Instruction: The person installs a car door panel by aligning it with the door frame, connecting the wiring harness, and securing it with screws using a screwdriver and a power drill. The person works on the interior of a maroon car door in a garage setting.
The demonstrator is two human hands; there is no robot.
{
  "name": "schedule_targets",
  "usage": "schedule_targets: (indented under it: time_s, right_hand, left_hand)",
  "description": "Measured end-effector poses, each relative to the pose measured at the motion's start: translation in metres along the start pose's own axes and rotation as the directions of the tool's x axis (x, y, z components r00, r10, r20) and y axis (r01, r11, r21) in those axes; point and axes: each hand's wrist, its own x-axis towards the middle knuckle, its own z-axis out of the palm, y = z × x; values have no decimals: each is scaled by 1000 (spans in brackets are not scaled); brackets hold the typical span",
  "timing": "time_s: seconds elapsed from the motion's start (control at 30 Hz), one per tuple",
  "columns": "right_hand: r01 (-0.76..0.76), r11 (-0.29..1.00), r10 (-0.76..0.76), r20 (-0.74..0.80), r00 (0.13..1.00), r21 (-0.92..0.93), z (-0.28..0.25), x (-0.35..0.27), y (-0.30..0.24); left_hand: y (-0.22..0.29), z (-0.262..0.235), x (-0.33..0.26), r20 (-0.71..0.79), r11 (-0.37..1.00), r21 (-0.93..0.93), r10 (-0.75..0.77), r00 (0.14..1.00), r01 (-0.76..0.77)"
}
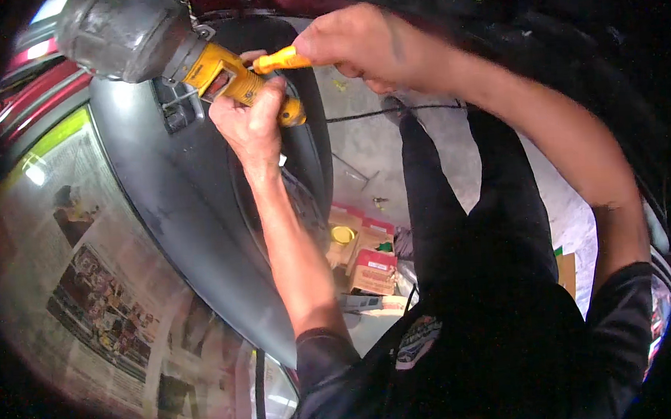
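My left hand (253, 127) is wrapped around the yellow handle of a work light (225, 76), whose wide greyish head points to the upper left. In my right hand (358, 47) is a screwdriver (284, 60) with a yellow handle, held just above my left hand. Its shaft goes out of sight behind the work light, so I cannot tell what its tip touches. Both hands are over the dark grey inner panel of a car door (154, 180), close to the recessed door handle (177, 108).
Newspaper sheets (104, 317) cover the window area at the left, edged with yellow-green tape (55, 139). Down on the concrete floor (378, 155) are cardboard boxes (372, 271) with a round yellow lid (342, 235). A black cable (361, 116) crosses the floor near my feet.
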Motion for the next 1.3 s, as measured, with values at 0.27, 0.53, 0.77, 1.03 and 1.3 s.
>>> schedule_targets:
  time_s: [0.27, 0.53, 0.77, 1.03, 1.3]
  right_hand:
    - [306, 798, -263, 157, 952, -519, -14, 7, -5]
    - [-676, 489, 455, 500, 736, 551, -9, 28, 8]
    - [404, 812, -375, 154, 914, -422, -11, 29, 8]
    - [-407, 888, 311, 371, 875, 215, -27, 40, -2]
    - [417, 844, -420, 67, 905, -338, -1, 36, 31]
  left_hand:
    - [-14, -6, 0, -59, 999, 0, -52, 997, 52]
    - [1, 3, -10, -100, 994, 102, 46, 994, -35]
    - [-7, 1, -1, -117, 998, 54, 21, 993, -14]
    - [-4, 10, 3, -92, 995, 95, 41, 995, -33]
    - [-9, 10, -2, -185, 991, 122, 82, 979, -60]
